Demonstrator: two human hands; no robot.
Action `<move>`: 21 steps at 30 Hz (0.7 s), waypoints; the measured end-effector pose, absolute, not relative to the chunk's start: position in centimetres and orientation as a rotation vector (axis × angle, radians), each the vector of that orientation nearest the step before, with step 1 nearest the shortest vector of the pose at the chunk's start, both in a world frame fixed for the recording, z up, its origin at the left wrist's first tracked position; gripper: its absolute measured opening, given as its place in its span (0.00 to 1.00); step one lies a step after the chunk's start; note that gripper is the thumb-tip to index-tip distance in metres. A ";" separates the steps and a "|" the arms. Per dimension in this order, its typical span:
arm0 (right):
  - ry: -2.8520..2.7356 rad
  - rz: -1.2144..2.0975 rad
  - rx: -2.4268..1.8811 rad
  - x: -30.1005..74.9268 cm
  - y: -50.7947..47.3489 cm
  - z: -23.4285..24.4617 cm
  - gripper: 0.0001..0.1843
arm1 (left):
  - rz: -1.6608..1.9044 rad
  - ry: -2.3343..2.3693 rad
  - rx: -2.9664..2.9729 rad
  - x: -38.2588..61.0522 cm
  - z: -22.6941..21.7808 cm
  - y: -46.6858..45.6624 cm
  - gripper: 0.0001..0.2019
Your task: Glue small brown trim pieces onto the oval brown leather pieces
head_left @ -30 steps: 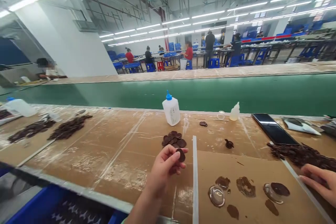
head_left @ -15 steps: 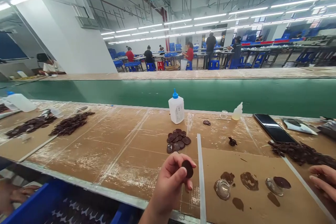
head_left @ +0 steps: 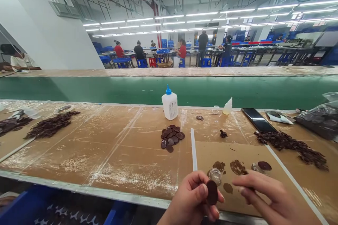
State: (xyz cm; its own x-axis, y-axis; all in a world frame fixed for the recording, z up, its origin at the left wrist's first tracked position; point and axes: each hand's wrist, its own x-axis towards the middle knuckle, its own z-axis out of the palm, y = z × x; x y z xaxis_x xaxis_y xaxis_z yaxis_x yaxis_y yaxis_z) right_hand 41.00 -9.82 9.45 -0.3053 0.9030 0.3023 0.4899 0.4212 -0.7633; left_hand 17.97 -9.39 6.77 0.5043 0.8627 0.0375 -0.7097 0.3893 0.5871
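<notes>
My left hand (head_left: 194, 198) pinches a dark brown oval disc (head_left: 212, 192) between thumb and fingers, above the table's near edge. To its right, my right hand (head_left: 274, 197) reaches in with fingers stretched out and apart from the disc; I see nothing held in it. Just beyond the hands, a small clear glass jar (head_left: 215, 175) stands on a brown-stained cardboard sheet (head_left: 211, 151). A second clear piece with a dark disc on top (head_left: 264, 166) sits farther right. A pile of similar discs (head_left: 172, 136) lies beyond my left hand.
A white bottle with a blue nozzle (head_left: 169, 106) stands behind the pile. Farther right are a small dropper bottle (head_left: 227, 106), a phone (head_left: 257, 119) and a heap of dark scraps (head_left: 293, 146). Another scrap heap (head_left: 52, 124) lies left. A blue crate (head_left: 29, 207) is below the edge.
My left hand has moved right and nearer with the disc still pinched. My right hand has come in from the right edge towards it. The view has shifted right.
</notes>
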 end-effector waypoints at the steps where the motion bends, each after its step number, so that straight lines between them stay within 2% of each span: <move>1: -1.999 0.819 -1.127 39.2 -9.7 10.4 0.13 | 0.990 0.299 0.574 18.2 6.7 -9.6 0.20; 5: -1.984 1.066 -1.117 36.0 -9.1 12.7 0.22 | 0.903 0.326 0.551 18.5 6.8 -10.2 0.22; 12: -1.998 1.195 -1.117 36.5 -9.2 13.2 0.24 | 0.786 0.413 0.557 18.4 6.7 -10.4 0.25; 16: -1.835 1.248 -1.188 36.4 -9.6 12.8 0.24 | 0.951 0.479 0.635 18.7 7.2 -10.4 0.25; 21: -1.437 1.381 -1.210 34.9 -10.9 11.4 0.26 | 1.237 0.719 0.868 18.6 8.2 -10.8 0.19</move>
